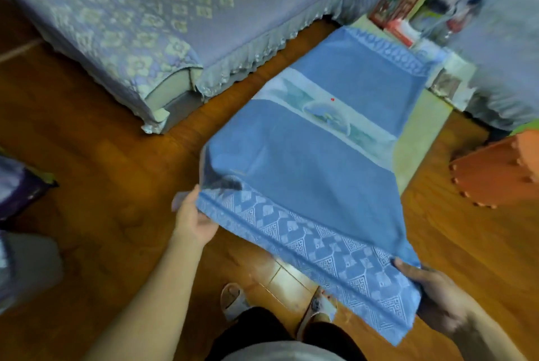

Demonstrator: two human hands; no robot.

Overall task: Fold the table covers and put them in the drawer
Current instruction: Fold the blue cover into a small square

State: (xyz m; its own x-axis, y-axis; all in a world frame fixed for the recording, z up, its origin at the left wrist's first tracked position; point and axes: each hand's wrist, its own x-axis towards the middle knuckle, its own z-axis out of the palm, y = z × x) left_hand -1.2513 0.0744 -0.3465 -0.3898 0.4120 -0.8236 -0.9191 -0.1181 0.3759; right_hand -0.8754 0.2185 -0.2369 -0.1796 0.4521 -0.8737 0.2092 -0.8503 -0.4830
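**Both hands on the near edge of the blue cover**

You are standing over a blue table cover that lies spread across a low desk, of which only a pale strip shows past the cloth's right side. Your left hand pinches the near left corner of the cover, thumb on top and fingers tucked beneath the patterned border. Your right hand grips the near right corner the same way, its fingers curled under the cloth. Between the two hands the border hangs lifted, clear of the wooden floor, while the far end, with its pale pictured band, rests flat on the desk. A sofa in a lilac patterned throw stands just left of the desk, and an orange stool sits to the right. Your slippered feet show below the raised edge.
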